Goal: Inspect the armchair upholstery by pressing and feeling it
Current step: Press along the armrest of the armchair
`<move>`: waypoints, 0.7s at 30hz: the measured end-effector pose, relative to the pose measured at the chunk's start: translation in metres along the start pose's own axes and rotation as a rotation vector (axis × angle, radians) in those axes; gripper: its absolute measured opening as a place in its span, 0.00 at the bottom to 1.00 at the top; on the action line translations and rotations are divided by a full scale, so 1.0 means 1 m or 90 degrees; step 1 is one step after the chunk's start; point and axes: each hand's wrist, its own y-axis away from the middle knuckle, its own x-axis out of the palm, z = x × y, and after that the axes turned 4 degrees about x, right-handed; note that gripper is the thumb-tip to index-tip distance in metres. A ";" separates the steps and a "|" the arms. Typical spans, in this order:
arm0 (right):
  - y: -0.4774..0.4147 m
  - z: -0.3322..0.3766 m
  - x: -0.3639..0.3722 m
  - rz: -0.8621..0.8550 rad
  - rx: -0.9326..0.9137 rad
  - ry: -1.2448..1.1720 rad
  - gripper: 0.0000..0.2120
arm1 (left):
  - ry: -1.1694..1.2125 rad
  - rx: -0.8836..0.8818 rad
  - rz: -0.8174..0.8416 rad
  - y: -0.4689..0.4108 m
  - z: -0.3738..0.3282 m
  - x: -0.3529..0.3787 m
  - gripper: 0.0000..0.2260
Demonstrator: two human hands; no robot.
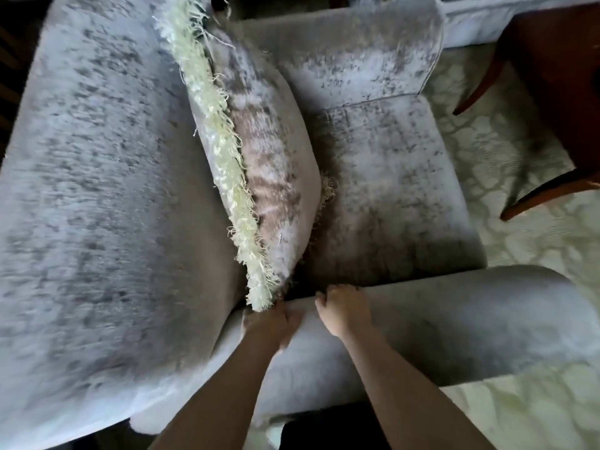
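A grey mottled velvet armchair fills the view, seen from above its near armrest point(454, 326). Its backrest point(91, 177) is at the left, the seat cushion point(389, 190) in the middle and the far armrest point(350, 50) at the top. A fringed cushion point(266, 157) leans on its edge against the backrest. My left hand point(269, 323) rests on the near armrest by the cushion's lower corner, fingers curled onto the fabric. My right hand point(344, 308) lies on top of the same armrest, fingertips hooked over its inner edge toward the seat.
A pale patterned carpet point(519, 222) covers the floor to the right. A dark wooden chair point(552, 76) stands at the upper right, its legs on the carpet. Another grey upholstered piece point(487, 24) shows at the top right.
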 end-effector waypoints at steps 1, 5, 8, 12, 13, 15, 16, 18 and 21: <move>0.002 0.000 0.001 -0.004 -0.009 -0.003 0.20 | 0.000 -0.008 -0.017 -0.001 0.000 0.002 0.26; 0.019 -0.007 0.002 -0.038 -0.062 -0.038 0.16 | 0.003 -0.028 -0.122 0.004 0.001 0.013 0.25; 0.023 -0.034 -0.006 -0.028 -0.134 -0.021 0.17 | 0.010 -0.054 -0.139 0.004 -0.001 0.013 0.24; 0.016 -0.109 -0.028 -0.030 -0.035 0.005 0.18 | 0.007 -0.146 -0.155 0.004 -0.029 0.016 0.24; 0.015 -0.131 -0.033 -0.027 -0.011 0.009 0.18 | 0.003 -0.157 -0.153 0.002 -0.043 0.017 0.26; 0.015 -0.165 -0.041 -0.030 0.003 0.017 0.20 | 0.001 -0.114 -0.139 -0.006 -0.078 0.017 0.29; 0.016 -0.175 -0.043 -0.028 -0.003 0.019 0.21 | -0.002 -0.083 -0.128 -0.011 -0.096 0.018 0.29; 0.019 -0.182 -0.045 -0.021 -0.016 0.026 0.24 | -0.010 -0.049 -0.133 -0.019 -0.125 0.020 0.29; 0.021 -0.181 -0.047 -0.027 -0.014 0.037 0.24 | -0.013 -0.068 -0.158 -0.021 -0.138 0.025 0.28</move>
